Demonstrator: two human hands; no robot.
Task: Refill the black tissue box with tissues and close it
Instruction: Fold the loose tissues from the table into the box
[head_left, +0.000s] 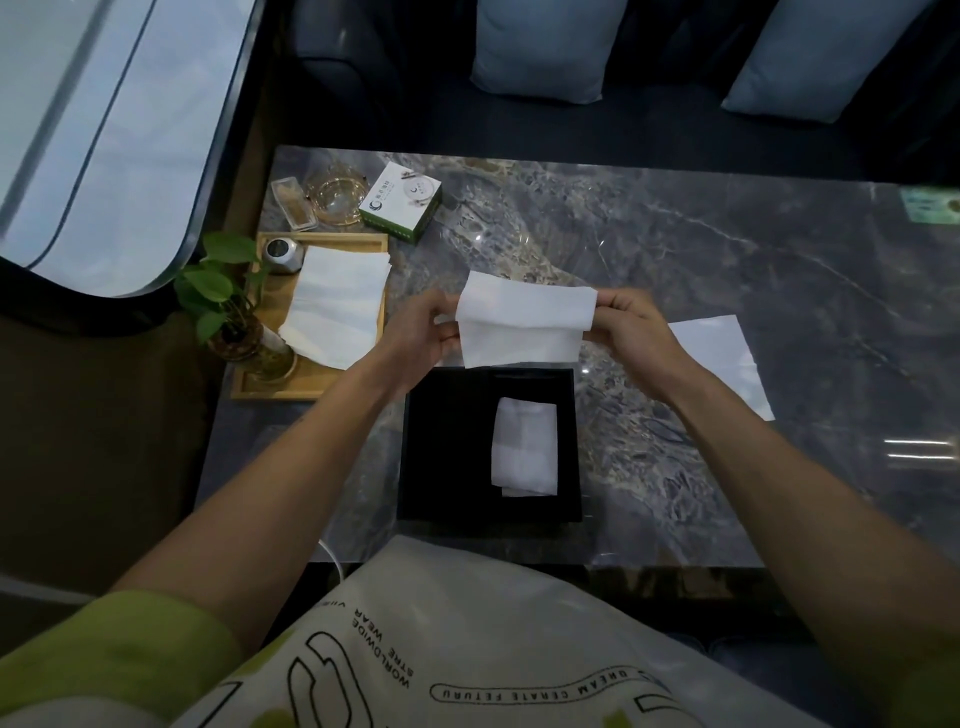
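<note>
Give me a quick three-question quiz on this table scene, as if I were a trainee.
1. True or false: the black tissue box is closed.
2. Where does the stack of tissues lie? A) on the wooden tray B) on the sofa C) inside the box
3. Fill in: the left hand and right hand together hold one ___ above the box.
Key: 1 false; 2 A; 3 tissue.

Open tabletop (727, 249) right of black tissue box (447, 447); laden wooden tray (317, 393) near its left.
</note>
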